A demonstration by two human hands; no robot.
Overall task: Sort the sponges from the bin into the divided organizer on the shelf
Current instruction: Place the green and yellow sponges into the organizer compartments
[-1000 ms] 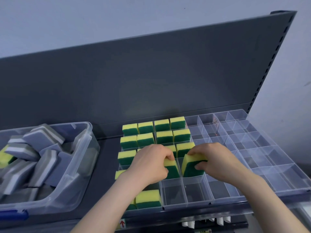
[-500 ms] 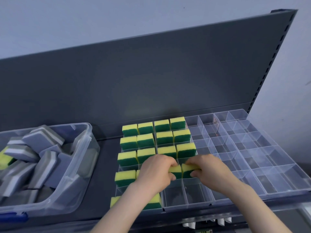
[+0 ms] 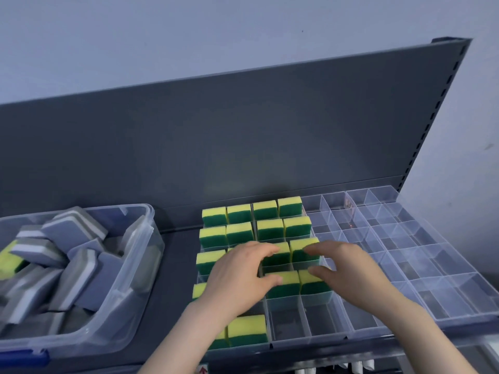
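Nearest, just below the left wrist: 1 yellow-and-green sponge (image 3: 247, 330) standing on edge in the front row of the clear organizer (image 3: 459, 300), with 2 bare compartments (image 3: 305, 323) right beside it, under both palms.

Placing step, at its tail end by the look of it. Left hand (image 3: 237, 276) spread loosely, fingers (image 3: 272, 279) resting on the yellow top of a sponge in the 4th row (image 3: 283, 283), not closed around it. Right hand (image 3: 348, 276) likewise loose and parted, thumb touching the neighbouring sponge (image 3: 313, 282) — gripping nothing, more a press or a letting-go; hard to say which.

Past the fingertips, 3 further rows of sponges (image 3: 253, 221), all upright, yellow foam over green scrub pad, packed edge to edge, 1 per compartment. To the right of the right fingers, only clear cells.

Well off to the left of the left hand: the bin (image 3: 140, 268), heaped with grey-and-white sponges (image 3: 67, 233) lying at all angles, plus 1 yellow-green one (image 3: 9, 261) at its far left edge.

Next move, as a judgement: lift both hands clear, reach left into the bin — then fill the bare front cells or begin a grey block further right. Soft foam, likely to need a squeeze between the dividers.
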